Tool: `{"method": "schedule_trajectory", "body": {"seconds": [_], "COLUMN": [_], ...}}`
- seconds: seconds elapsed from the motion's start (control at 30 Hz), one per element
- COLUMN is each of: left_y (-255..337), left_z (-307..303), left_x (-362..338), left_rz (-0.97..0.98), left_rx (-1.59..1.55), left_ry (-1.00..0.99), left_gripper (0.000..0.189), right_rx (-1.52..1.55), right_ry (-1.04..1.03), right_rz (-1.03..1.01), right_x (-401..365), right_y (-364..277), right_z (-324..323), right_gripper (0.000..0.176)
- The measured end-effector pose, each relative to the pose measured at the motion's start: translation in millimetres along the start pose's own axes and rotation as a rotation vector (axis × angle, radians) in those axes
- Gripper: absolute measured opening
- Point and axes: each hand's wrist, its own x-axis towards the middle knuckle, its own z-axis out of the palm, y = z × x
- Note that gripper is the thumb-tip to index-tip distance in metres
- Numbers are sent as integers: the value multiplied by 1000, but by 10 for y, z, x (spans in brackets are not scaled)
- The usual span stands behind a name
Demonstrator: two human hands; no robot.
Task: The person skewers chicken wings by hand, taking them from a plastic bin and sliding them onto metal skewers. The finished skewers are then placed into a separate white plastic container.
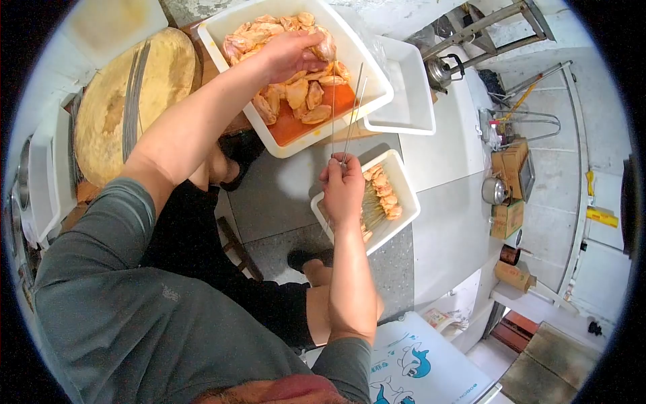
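Note:
My left hand (294, 57) is over the large white tub (372, 74), its thumb and fingers round a piece of raw chicken (327, 46). More marinated chicken pieces (296, 94) lie in the tub, with red-orange liquid at the near end. My right hand (344, 187) is closed on several thin metal skewers (348, 128), which point up toward the tub. Beneath and beside that hand stands a smaller white tub (408, 196), holding skewered chicken (385, 192) and more thin skewers. The wrist side of my right hand partly hides this tub.
A round wooden board (101, 128) with a bundle of skewers (134, 101) lies at left. An empty white tub (404, 87) stands behind the large one. Kettles (439, 71) and boxes (506, 219) are on the right. A lid with blue drawings (437, 363) is below.

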Motion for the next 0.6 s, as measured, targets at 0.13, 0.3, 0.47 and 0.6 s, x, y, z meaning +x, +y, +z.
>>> {"method": "schedule_trajectory", "body": {"seconds": [0.13,0.3,0.47,0.6], "left_y": [-29,61,-31,12], "left_z": [-71,5,-85,-26], "left_x": [72,10,117,98], "left_rz": [39,8,32,56], "left_rx": [69,117,72,69], "left_ry": [-67,41,31,53], "left_gripper": [40,43,43,41], "right_rx": [-27,-14,-52,-70], "right_ry": [8,-6,-9,5], "right_rz": [-6,-30,-59,-53], "right_x": [6,-13,-34,-60], "right_y": [44,99,120,118], "right_z": [-19,-66,-98,-122], "right_gripper": [14,15,15,14]}}
